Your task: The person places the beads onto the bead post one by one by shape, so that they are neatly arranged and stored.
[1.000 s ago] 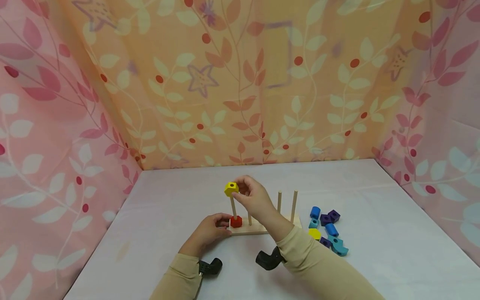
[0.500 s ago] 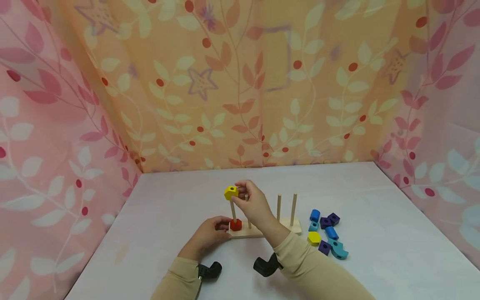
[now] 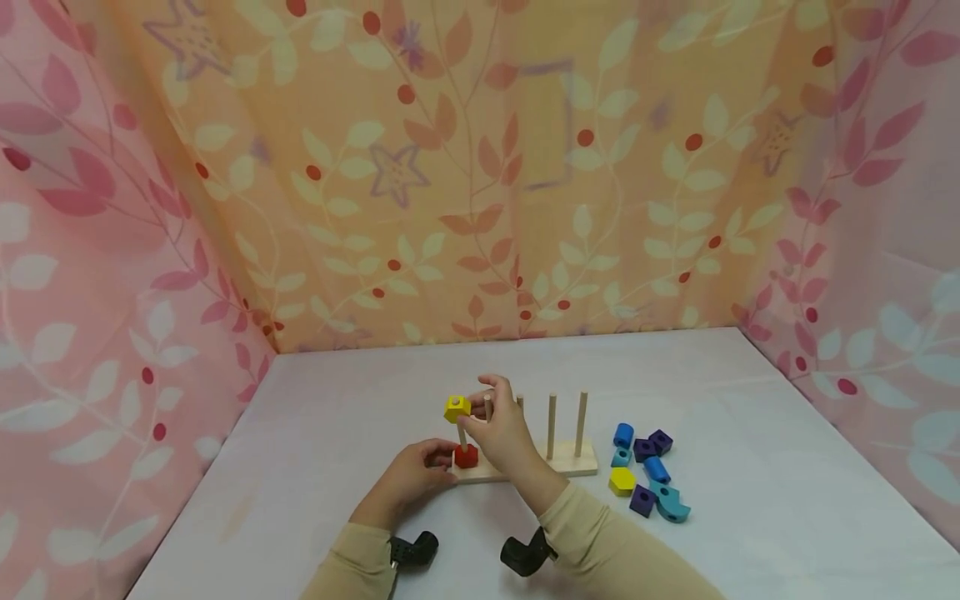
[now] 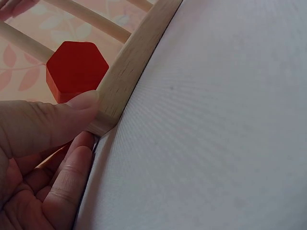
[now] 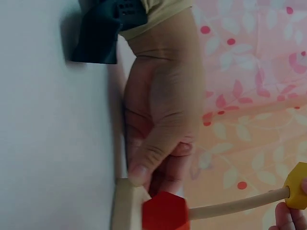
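My right hand (image 3: pixel 507 429) pinches a yellow hexagonal bead (image 3: pixel 457 408) near the top of the leftmost peg. The peg's tip shows in the bead's hole, and its shaft (image 5: pixel 240 203) runs on below the bead. At the bottom of that peg a red hexagonal bead (image 3: pixel 467 456) sits on the wooden peg stand (image 3: pixel 573 461). My left hand (image 3: pixel 414 475) grips the stand's left end. In the left wrist view, the thumb of my left hand (image 4: pixel 43 124) lies on the base's edge beside the red bead, with fingers curled behind.
Several bare pegs (image 3: pixel 581 425) rise along the stand. To its right lie loose beads: a yellow hexagon (image 3: pixel 622 482), blue cylinders (image 3: pixel 623 435), purple cubes (image 3: pixel 642 501) and teal pieces (image 3: pixel 672 506). Patterned curtains (image 3: pixel 405 250) border the white table (image 3: pixel 337 392).
The yellow bead has come down a little onto the peg, whose tip now shows in its hole. My left hand keeps its grip on the stand. The head view has shifted slightly.
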The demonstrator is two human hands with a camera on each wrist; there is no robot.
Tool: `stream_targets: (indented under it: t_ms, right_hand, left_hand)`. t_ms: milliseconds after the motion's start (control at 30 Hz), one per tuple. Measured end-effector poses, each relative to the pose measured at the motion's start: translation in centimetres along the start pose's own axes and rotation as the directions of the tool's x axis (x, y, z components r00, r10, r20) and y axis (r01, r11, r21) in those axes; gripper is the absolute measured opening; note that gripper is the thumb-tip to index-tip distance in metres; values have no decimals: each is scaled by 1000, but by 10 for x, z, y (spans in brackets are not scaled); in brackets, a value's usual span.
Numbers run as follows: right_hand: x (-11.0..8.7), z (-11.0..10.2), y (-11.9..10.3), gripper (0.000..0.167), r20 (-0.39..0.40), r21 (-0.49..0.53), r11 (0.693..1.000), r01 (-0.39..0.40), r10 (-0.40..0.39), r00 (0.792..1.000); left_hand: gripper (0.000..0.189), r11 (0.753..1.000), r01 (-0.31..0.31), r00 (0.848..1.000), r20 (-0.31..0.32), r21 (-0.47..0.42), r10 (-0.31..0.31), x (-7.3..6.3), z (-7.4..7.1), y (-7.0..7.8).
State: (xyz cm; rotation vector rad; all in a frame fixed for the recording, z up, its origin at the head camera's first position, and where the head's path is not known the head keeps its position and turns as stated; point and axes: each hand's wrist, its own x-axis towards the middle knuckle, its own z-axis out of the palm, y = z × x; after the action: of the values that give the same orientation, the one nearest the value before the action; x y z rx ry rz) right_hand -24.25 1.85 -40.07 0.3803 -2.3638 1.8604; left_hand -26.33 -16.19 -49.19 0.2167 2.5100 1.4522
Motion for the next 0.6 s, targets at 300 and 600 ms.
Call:
stream_targets:
  t_ms: [300, 600]
  right_hand:
    - [-6, 12, 26, 44, -13, 7, 999, -49, 49, 999]
    - [-7, 16, 47, 24, -38, -80, 993, -90, 87, 995]
  left_hand:
    - [47, 1000, -25, 1000, -1, 14, 25, 0, 0, -5]
    - [46, 997, -77, 997, 20, 16, 76, -1, -1, -1]
